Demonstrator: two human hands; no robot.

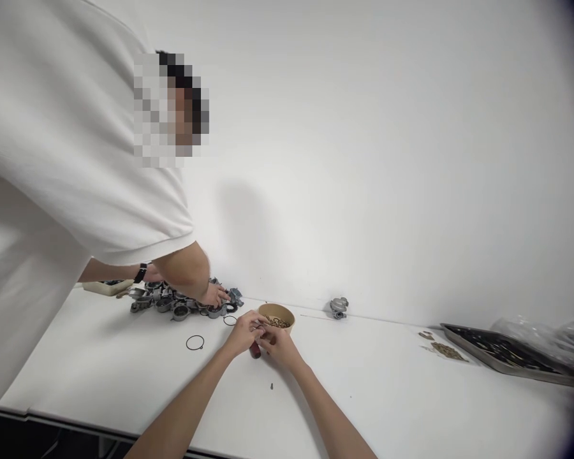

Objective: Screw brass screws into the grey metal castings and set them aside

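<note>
Fingers of both hands curled inward and meeting over a small dark-red-handled tool (255, 349), left hand (242, 333) gripping from the left, right hand (276, 343) closing in from the right, fingertips bunched tightly together at the tool's upper end. Whether anything smaller sits pinched between the fingertips: cannot tell. Tool's handle poking out below the hands, resting on or just above the white table (124, 370). Just behind the hands, touching or nearly so, a tan paper bowl (276, 315) holding small brownish metal parts. Left of the hands, two black O-rings (195, 343) lying flat on the table, one nearer, one by the bowl. Farther left, a cluster of grey metal castings (172, 303) with a co-worker's hand (215, 296) resting on them. One lone grey casting (338, 307) by the wall. Far right, a metal tray (502, 352) with loose small parts (447, 350) beside it. A tiny screw (272, 386) in front of the hands.
</note>
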